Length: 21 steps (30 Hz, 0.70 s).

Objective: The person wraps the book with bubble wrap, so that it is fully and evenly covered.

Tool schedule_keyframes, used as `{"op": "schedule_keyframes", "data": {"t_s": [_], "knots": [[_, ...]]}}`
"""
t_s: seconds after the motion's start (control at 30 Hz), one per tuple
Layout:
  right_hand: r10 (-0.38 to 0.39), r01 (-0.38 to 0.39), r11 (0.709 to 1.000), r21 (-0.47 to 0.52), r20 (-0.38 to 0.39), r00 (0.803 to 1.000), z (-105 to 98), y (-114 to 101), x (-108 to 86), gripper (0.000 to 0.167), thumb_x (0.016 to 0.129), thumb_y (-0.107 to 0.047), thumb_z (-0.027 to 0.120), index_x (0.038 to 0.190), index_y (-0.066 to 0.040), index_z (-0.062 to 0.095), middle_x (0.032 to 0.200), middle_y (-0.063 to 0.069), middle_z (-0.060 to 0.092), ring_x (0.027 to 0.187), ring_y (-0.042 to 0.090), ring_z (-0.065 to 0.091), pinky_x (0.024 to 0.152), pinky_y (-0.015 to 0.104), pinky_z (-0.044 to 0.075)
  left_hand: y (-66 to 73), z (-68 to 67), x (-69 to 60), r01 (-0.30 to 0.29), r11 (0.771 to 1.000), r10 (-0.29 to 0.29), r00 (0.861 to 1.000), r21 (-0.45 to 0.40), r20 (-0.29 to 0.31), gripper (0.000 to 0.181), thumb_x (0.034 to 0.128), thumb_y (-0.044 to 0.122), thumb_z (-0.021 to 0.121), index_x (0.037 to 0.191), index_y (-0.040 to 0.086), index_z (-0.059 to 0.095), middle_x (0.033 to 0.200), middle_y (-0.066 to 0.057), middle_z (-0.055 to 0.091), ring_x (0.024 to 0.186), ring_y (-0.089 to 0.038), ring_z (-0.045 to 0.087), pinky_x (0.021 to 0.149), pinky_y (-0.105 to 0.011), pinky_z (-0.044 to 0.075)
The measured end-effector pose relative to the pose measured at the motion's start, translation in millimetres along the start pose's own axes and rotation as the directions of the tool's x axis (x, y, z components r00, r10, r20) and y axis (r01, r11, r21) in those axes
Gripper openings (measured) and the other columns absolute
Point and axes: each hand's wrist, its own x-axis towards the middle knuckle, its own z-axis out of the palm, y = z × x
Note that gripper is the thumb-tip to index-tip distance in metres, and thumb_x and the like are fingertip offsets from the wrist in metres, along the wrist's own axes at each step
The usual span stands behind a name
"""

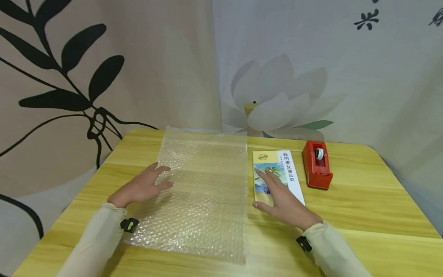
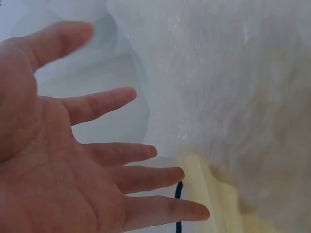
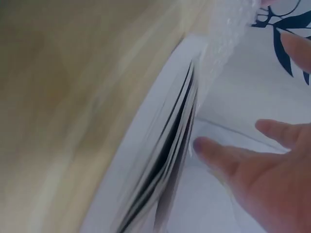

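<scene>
**Bubble-wrap sheet (image 1: 204, 207) and paperback book (image 1: 285, 167) lying side by side on a wood-grain table (image 1: 367, 207)**

The left hand (image 1: 143, 186) is hovering at the sheet's left edge, fingers spread and extended, gripping nothing. The right hand (image 1: 282, 202) is reaching over the paperback with fingers splayed, also gripping nothing; whether a fingertip is touching the cover, I cannot tell. The book is lying cover up, just right of the wrap, and a red tape dispenser (image 1: 315, 169) is standing beyond it.

The wrap is probably behaving as a very light, floppy, slightly slick film, its bubbles popping under hard pinching; a free edge or corner is offering the best hold. The paperback is likely staying light and bendable, with pages parting slightly in the right wrist view, so pinching cover and pages together across the thickness is suiting it.
</scene>
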Motion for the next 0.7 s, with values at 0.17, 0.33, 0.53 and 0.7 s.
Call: {"op": "schedule_keyframes", "data": {"t_s": [0.17,0.33,0.53,0.7], "knots": [[-0.017,0.005,0.992,0.128,0.093,0.996,5,-8,-2.7,0.082,0.092,-0.033,0.073,0.158,-0.01,0.028,0.161,0.018,0.035,0.143,0.041,0.044,0.112,0.058,0.042,-8.3,-7.3,3.7,-0.013,0.997,0.015,0.999,-0.07,0.031,0.061,0.1031,0.039,0.052,0.148,-0.001,0.042,0.158,-0.038,0.025,0.146,-0.059,0.021,0.113,-0.074,0.025],[-0.076,0.023,0.967,0.254,0.2,0.977,8,-15,-4.7,0.079,0.095,-0.035,0.069,0.157,-0.005,0.029,0.159,0.02,0.039,0.134,0.043,0.053,0.109,0.054,0.047,-12.9,-13.3,11.1,0.022,0.992,-0.011,0.996,-0.128,0.086,0.063,0.104,0.04,0.05,0.151,-0.001,0.038,0.158,-0.034,0.028,0.146,-0.056,0.024,0.114,-0.072,0.026],[-0.091,0.023,0.96,0.278,0.236,0.968,9,-21,-7.6,0.073,0.096,-0.035,0.068,0.153,-0.004,0.035,0.155,0.019,0.045,0.133,0.04,0.056,0.108,0.054,0.047,-18.1,-20.0,22.6,0.078,0.985,-0.057,0.989,-0.152,0.139,0.064,0.1047,0.041,0.048,0.153,0.0,0.035,0.159,-0.032,0.03,0.144,-0.055,0.03,0.112,-0.07,0.033],[-0.109,0.003,0.937,0.35,0.283,0.953,10,-24,-9.1,0.066,0.097,-0.033,0.067,0.15,-0.004,0.04,0.148,0.024,0.051,0.123,0.038,0.064,0.1,0.045,0.055,-23.6,-22.8,27.8,0.106,0.981,-0.082,0.986,-0.165,0.146,0.062,0.1046,0.041,0.048,0.15,0.0,0.039,0.153,-0.034,0.038,0.135,-0.051,0.045,0.102,-0.062,0.047]]}}
